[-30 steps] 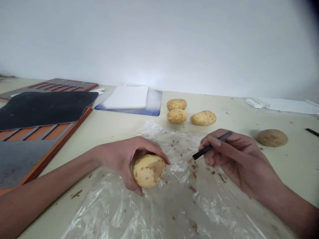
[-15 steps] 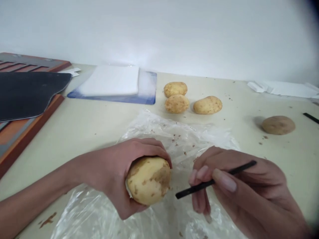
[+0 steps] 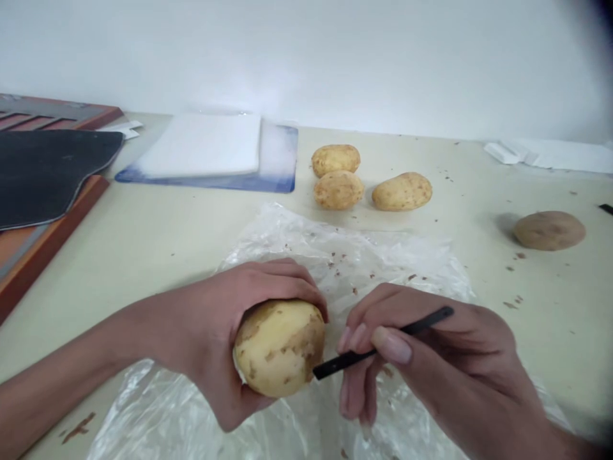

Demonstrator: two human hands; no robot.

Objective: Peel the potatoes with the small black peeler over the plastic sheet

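My left hand [image 3: 215, 326] is wrapped round a yellow potato [image 3: 280, 348] with brown skin patches on its right side. Between the thumb and fingers of my right hand [image 3: 431, 364] is a thin black stick-like tool [image 3: 383, 345], slanting down to the left. Its lower tip is at the potato's right edge; whether it touches cannot be told. Beneath both hands lies a crumpled clear plastic sheet [image 3: 287, 236] with brown skin bits on it.
Behind the sheet lie three light potatoes [image 3: 338, 190]. A browner potato [image 3: 549, 230] sits at the right, near white paper [image 3: 565, 155]. A white pad [image 3: 205, 145] on a blue-edged board and a wooden frame [image 3: 62, 223] with a black mat [image 3: 52, 172] are at the left.
My right hand has moved left with the black tool, bringing its tip to the potato's edge. The held potato has shifted slightly left and turned a little. The view has shifted slightly.
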